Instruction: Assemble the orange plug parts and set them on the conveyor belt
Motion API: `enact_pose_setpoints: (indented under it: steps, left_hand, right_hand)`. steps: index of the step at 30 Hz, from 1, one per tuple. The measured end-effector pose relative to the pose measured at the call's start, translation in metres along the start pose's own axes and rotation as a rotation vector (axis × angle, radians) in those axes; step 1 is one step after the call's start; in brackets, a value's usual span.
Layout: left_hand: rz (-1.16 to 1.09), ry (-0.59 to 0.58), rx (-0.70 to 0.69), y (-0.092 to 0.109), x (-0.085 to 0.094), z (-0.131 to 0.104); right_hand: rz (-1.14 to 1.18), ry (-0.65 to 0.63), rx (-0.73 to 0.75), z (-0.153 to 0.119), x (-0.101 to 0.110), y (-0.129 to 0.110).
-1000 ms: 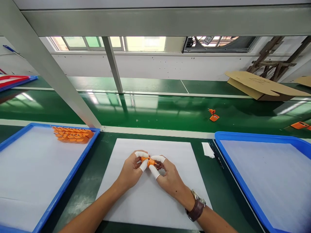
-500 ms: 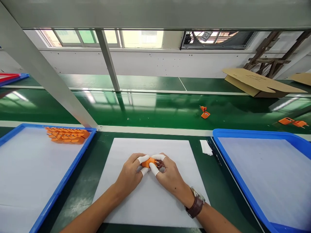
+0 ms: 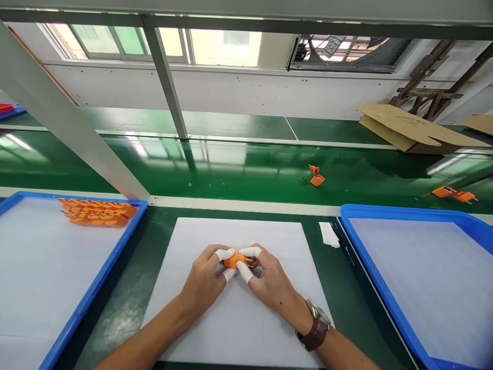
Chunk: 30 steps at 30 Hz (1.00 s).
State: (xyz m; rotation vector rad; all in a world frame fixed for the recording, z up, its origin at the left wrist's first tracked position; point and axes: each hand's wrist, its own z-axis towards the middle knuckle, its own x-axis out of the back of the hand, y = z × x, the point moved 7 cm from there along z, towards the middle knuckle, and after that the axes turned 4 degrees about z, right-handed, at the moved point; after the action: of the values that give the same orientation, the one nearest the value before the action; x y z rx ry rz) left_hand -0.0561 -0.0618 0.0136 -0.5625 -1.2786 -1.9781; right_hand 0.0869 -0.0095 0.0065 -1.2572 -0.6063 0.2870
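Handling the plug point(image 3: 231, 261) with both hands is the step I read from the head view: it sits above the paper point(image 3: 239, 329), with its prongs toward my right. My left hand point(image 3: 204, 280) has thumb and forefinger clamped on the plug's body, and my right hand point(image 3: 273, 288) pinches it near the prongs, both in white finger covers point(image 3: 250, 252). I judge this to be close two-handed fitting or adjusting, so the next move calls for a steady left pinch and small, light shifts of the right fingertips, without tipping the plug loose. The tips cover much of it, so I can't make out a seam or tell whether it is one part or two. A dark, reddish piece point(image 3: 254, 262) shows behind the prongs, and I can't tell whether it is joined on. The other fingers are curled, partly out of sight. The left tray point(image 3: 103, 268) and right tray point(image 3: 404, 211) run out of frame, and parts in the orange pile point(image 3: 100, 213) overlap too tightly to count.
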Motion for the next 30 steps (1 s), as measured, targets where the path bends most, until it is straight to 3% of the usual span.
enact_pose_setpoints:
  steps: [8, 15, 18, 25, 30]
  left_hand:
    - [0.017, 0.017, -0.072, 0.004, -0.003, 0.000]
    - [-0.225, -0.095, 0.166, -0.011, -0.008, 0.005]
    - [-0.393, -0.113, 0.193, -0.011, -0.009, 0.007]
    - [-0.560, -0.204, 0.292, -0.016, -0.012, 0.005]
    - [-0.462, -0.199, 0.212, -0.012, -0.006, 0.007]
  right_hand:
    - [0.133, -0.053, -0.121, 0.007, 0.000, 0.010]
    - [0.452, -0.014, -0.237, 0.013, 0.008, 0.024]
    - [0.548, 0.063, -0.255, 0.014, 0.014, 0.029]
    - [0.414, 0.037, -0.143, 0.013, 0.008, 0.019]
    - [0.264, 0.035, -0.088, 0.012, 0.011, 0.018]
